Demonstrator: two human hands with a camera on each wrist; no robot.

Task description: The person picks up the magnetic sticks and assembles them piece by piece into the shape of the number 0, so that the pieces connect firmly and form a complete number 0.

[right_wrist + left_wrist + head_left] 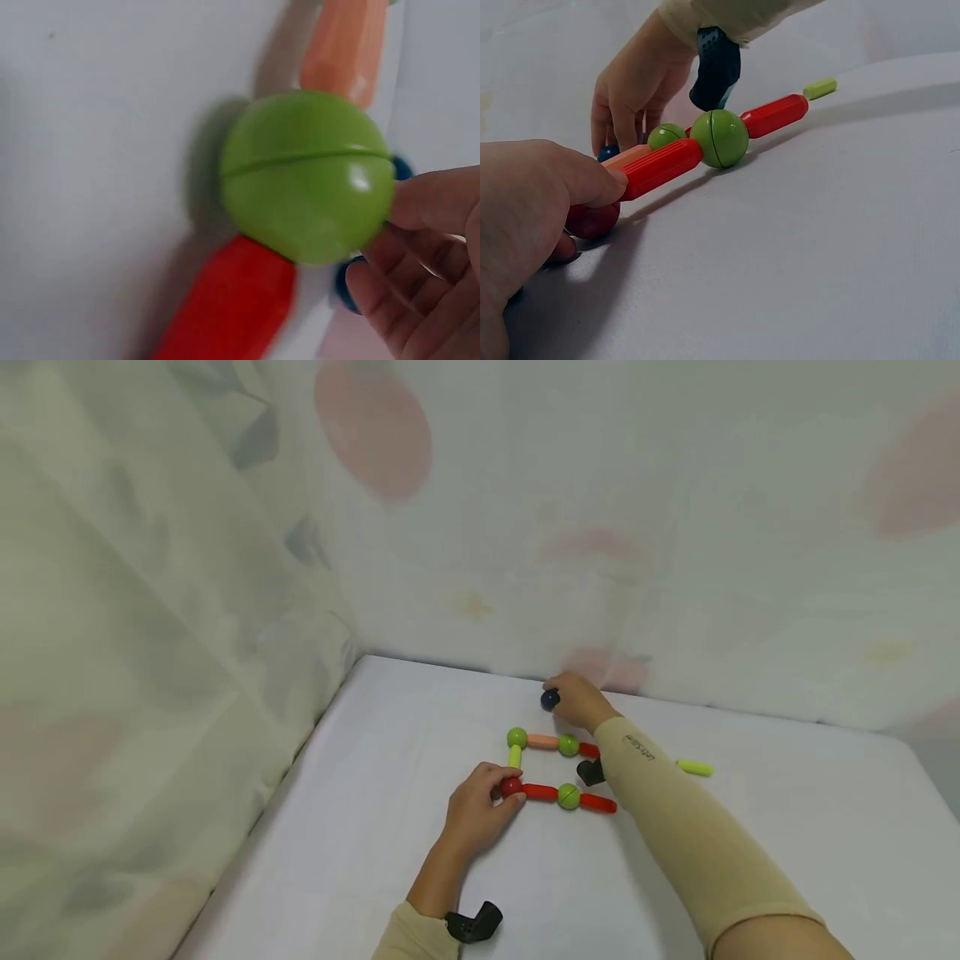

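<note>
Three green balls (568, 796), one red ball (511, 787) and one dark blue ball (550, 699) sit mid-table toward the far edge of the white table (787, 860), linked by three red rods (540, 792), one peach rod (542, 742) and a lime rod (514, 757). The left hand (476, 814) pinches the red ball at the near left corner. The right hand (579, 700) curls its fingers around the blue ball. A loose lime rod (695, 767) lies behind the right forearm.

On the table (787, 860), the rod-and-ball frame (558, 768) lies centrally, with the loose rod (695, 767) to its right and the loose ball (550, 699) just behind it.
</note>
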